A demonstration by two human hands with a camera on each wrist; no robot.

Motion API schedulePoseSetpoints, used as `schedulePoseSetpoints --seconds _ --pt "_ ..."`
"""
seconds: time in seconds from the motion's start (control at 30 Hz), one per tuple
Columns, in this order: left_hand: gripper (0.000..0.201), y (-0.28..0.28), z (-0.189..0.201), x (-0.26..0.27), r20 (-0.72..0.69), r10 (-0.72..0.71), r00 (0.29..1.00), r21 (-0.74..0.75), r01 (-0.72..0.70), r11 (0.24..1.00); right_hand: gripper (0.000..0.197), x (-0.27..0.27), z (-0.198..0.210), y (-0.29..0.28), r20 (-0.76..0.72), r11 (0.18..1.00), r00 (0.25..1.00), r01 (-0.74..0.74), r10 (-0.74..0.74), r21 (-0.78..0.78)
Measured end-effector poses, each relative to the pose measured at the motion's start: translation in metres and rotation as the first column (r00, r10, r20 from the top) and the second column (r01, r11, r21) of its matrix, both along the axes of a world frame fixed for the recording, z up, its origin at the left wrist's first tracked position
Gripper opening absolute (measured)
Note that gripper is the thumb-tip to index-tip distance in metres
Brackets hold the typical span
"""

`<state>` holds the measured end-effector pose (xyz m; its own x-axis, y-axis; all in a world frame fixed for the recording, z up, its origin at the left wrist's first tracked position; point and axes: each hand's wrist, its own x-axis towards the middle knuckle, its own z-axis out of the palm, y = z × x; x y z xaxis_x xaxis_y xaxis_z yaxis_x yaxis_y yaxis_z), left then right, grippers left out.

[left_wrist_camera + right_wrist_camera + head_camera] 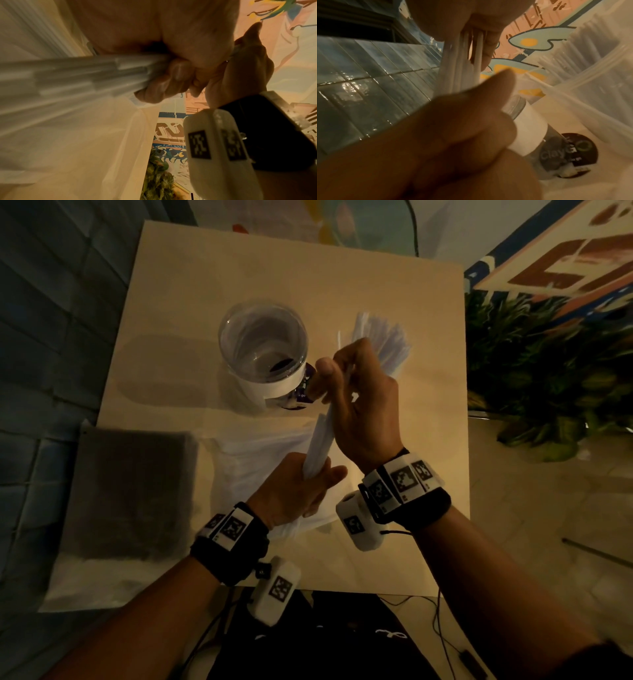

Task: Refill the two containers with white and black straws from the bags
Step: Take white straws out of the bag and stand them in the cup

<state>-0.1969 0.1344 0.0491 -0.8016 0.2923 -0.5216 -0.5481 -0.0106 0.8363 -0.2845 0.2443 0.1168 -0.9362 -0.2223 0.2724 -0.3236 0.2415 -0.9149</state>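
A bundle of white straws is held over the table by both hands. My left hand grips its lower end; the fingers curl round the straws. My right hand holds the upper part, with the straws running between thumb and fingers. A clear empty container with a white band stands just left of the right hand. A second clear container with white straws stands behind that hand. A clear bag lies beneath the hands.
A bag of black straws lies at the table's left front edge, hanging over it. The beige table has a tiled wall on the left. A leafy plant stands to the right. Cables hang below the near edge.
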Motion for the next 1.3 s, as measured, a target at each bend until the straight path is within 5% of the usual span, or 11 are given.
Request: schedulePoseSetpoints --seconds 0.2,0.37,0.57,0.67,0.73,0.87,1.0,1.1,1.3 --pt "0.038 -0.002 0.004 -0.003 0.056 0.032 0.998 0.011 -0.033 0.999 0.037 -0.004 0.008 0.009 -0.036 0.998 0.999 0.004 -0.002 0.069" --pt "0.039 -0.005 0.002 -0.008 0.061 0.096 0.994 0.016 -0.097 0.995 0.041 -0.001 0.003 0.013 -0.010 0.977 0.991 -0.133 0.136 0.167" --pt "0.035 -0.008 0.008 -0.010 0.053 0.166 0.985 0.107 -0.171 0.979 0.036 0.007 -0.002 0.018 0.071 0.979 0.988 -0.145 0.136 0.142" --pt "0.039 -0.014 0.014 -0.012 0.000 0.305 0.952 0.127 -0.302 0.945 0.035 0.015 -0.013 0.020 0.208 0.995 0.973 -0.091 0.098 -0.039" --pt "0.040 -0.020 0.021 -0.019 -0.105 0.408 0.907 0.194 -0.383 0.903 0.041 0.023 -0.029 0.021 0.419 0.985 0.904 -0.019 0.089 -0.169" --pt "0.036 -0.034 0.041 -0.035 -0.242 0.522 0.818 0.452 -0.381 0.807 0.061 0.047 -0.058 0.015 0.821 0.971 0.551 0.074 0.150 -0.227" --pt "0.031 -0.036 0.058 -0.036 -0.383 0.511 0.770 0.458 -0.323 0.828 0.076 0.060 -0.060 -0.003 0.888 0.816 0.230 0.353 0.398 -0.458" --pt "0.033 -0.030 0.061 -0.033 -0.422 0.500 0.756 0.420 -0.326 0.847 0.076 0.059 -0.049 -0.015 0.834 0.680 0.177 0.502 0.523 -0.534" --pt "0.027 -0.026 0.059 -0.022 -0.443 0.461 0.769 0.265 -0.379 0.887 0.072 0.056 -0.032 -0.023 0.823 0.634 0.215 0.546 0.525 -0.547"
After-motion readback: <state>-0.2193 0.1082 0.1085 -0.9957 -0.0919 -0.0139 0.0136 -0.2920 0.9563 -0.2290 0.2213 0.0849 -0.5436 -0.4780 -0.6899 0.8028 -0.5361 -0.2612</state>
